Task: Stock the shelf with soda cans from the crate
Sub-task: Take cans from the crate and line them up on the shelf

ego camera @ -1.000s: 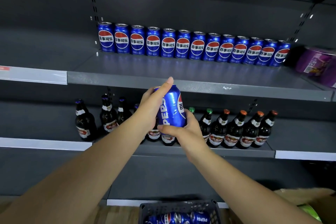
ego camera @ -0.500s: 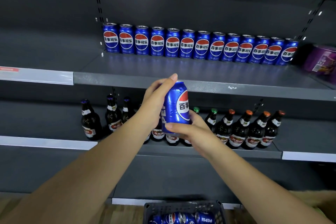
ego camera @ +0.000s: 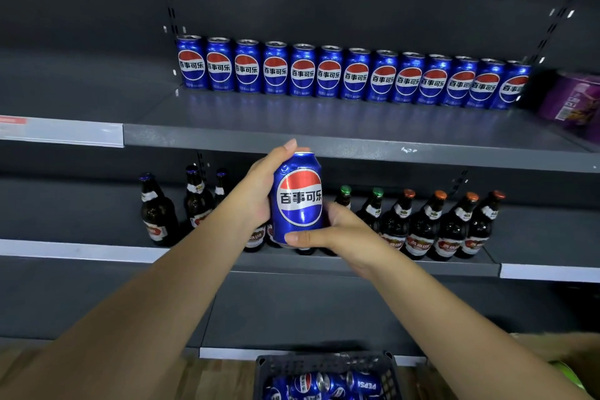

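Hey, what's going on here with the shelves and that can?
A person is stocking a shop shelf. Both hands hold one blue soda can upright in front of the shelving: the left hand grips its side and the right hand holds its bottom. A row of matching cans already stands at the back of the upper shelf. More cans lie in the crate below. Beer bottles line the lower shelf.

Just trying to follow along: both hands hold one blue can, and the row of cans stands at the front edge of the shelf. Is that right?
Not quite. The head view shows the row of cans at the back of the shelf, not at its front edge. The left hand and right hand do hold one blue can.
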A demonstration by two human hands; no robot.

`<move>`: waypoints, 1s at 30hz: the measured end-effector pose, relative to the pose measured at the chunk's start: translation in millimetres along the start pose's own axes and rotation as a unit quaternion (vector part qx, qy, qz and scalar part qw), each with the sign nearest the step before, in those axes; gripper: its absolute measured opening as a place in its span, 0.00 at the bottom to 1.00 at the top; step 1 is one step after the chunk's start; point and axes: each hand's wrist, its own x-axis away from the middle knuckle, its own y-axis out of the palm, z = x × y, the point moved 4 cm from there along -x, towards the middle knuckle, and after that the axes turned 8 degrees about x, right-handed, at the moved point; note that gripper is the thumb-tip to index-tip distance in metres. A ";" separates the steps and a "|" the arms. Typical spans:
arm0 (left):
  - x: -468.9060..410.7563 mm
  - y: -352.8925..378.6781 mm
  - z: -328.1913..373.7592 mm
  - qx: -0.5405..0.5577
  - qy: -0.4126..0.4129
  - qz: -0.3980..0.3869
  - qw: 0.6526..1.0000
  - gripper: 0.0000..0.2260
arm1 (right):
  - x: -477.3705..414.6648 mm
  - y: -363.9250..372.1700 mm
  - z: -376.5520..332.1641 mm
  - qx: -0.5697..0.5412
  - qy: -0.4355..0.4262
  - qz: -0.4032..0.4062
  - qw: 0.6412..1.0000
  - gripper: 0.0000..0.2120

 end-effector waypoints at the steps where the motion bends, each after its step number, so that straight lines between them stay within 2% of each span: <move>1: 0.1 3.3 -0.7 -0.003 0.002 -0.018 1.000 0.16 | 1.2 -0.6 0.1 0.004 -0.001 0.001 1.000 0.26; 4: -1.0 12.6 -2.6 -0.008 0.005 -0.048 0.999 0.18 | 5.2 -10.1 -0.3 0.016 -0.003 0.021 1.000 0.22; 10: -7.2 22.6 -11.8 0.000 -0.002 -0.054 0.999 0.18 | 11.6 -20.5 6.6 0.027 -0.003 0.042 0.999 0.22; 14: -10.3 23.1 -13.2 0.037 0.014 -0.007 0.999 0.21 | 9.6 -27.0 9.5 0.035 -0.016 0.061 0.997 0.22; 17: -13.9 15.0 -11.3 0.048 0.018 0.055 0.997 0.15 | 6.8 -27.4 6.3 0.044 -0.027 0.070 0.996 0.22; 21: -24.4 -3.4 -2.6 0.067 0.050 0.104 0.991 0.11 | -7.8 -26.2 -4.5 0.038 -0.048 0.104 0.993 0.28; 23: -29.0 -12.1 7.4 0.069 0.070 0.116 0.988 0.10 | -19.6 -23.7 -11.6 0.027 -0.059 0.119 0.991 0.31; 27: -38.8 -32.2 31.8 0.065 0.086 0.113 0.988 0.09 | -48.7 -15.5 -33.0 0.029 -0.086 0.124 0.988 0.26; 30: -49.0 -55.1 55.3 -0.001 0.083 0.126 0.989 0.10 | -79.6 -5.0 -54.0 0.047 -0.100 0.132 0.985 0.26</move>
